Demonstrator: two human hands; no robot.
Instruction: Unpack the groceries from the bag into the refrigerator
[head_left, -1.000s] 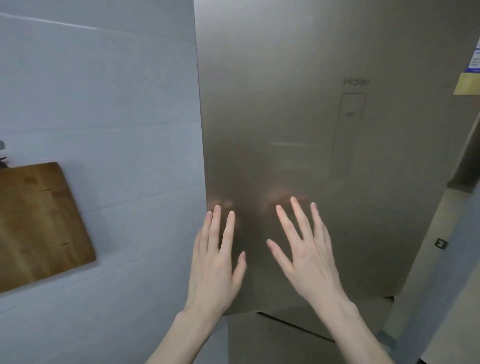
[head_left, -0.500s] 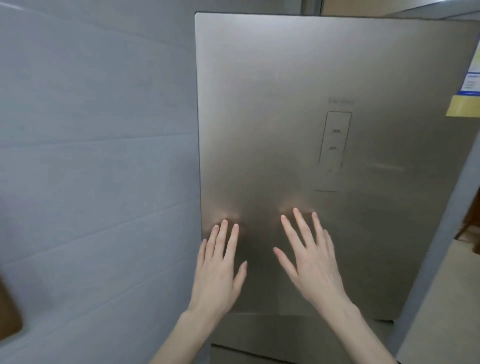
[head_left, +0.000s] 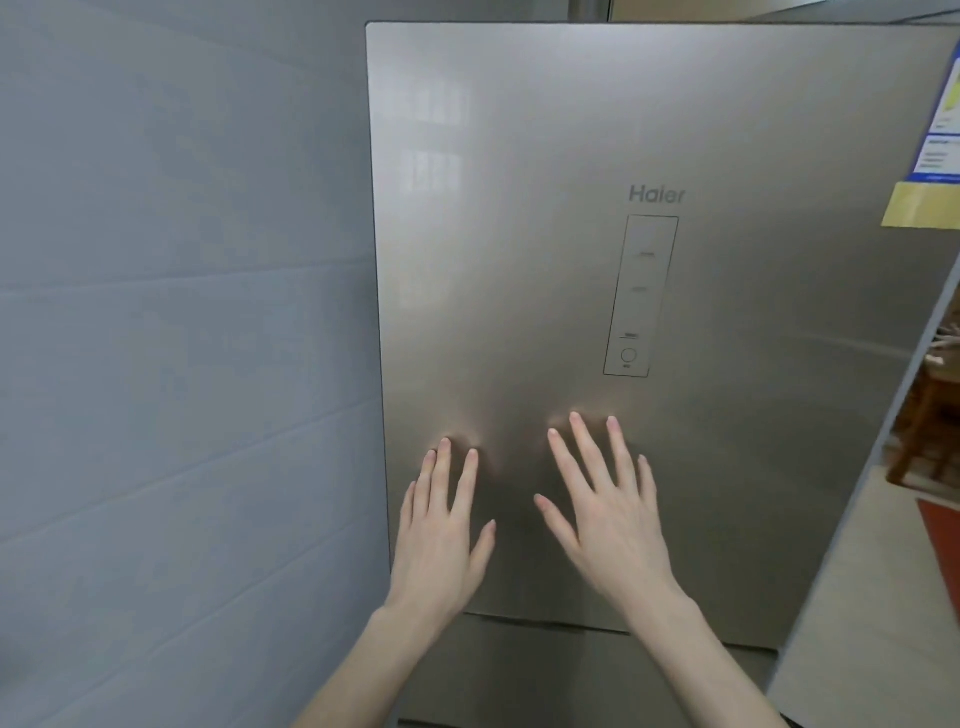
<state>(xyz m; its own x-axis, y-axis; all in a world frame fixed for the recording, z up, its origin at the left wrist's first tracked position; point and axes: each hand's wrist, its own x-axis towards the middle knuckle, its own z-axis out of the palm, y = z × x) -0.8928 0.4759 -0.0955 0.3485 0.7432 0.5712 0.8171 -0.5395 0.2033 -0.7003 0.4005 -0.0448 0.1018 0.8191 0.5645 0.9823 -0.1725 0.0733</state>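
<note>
The refrigerator's brushed-metal upper door (head_left: 545, 260) fills the view, closed, with a narrow control panel (head_left: 641, 296) under the brand name. My left hand (head_left: 441, 535) is spread flat in front of the door's lower left part, fingers straight, fingertips at the metal. My right hand (head_left: 608, 514) is beside it, also flat with fingers fanned, below the control panel. Both hands hold nothing. Faint reflections of the fingertips show on the door. No bag or groceries are in view.
A grey tiled wall (head_left: 182, 364) stands directly left of the refrigerator. A yellow and blue label (head_left: 930, 171) is stuck at the door's right edge. Below the upper door lies a lower door (head_left: 545, 670). At far right I see floor and wooden furniture (head_left: 924, 431).
The view has tilted up and right, so the wooden cutting board on the wall left the frame. Both flat hands stay at the lower part of the door.
</note>
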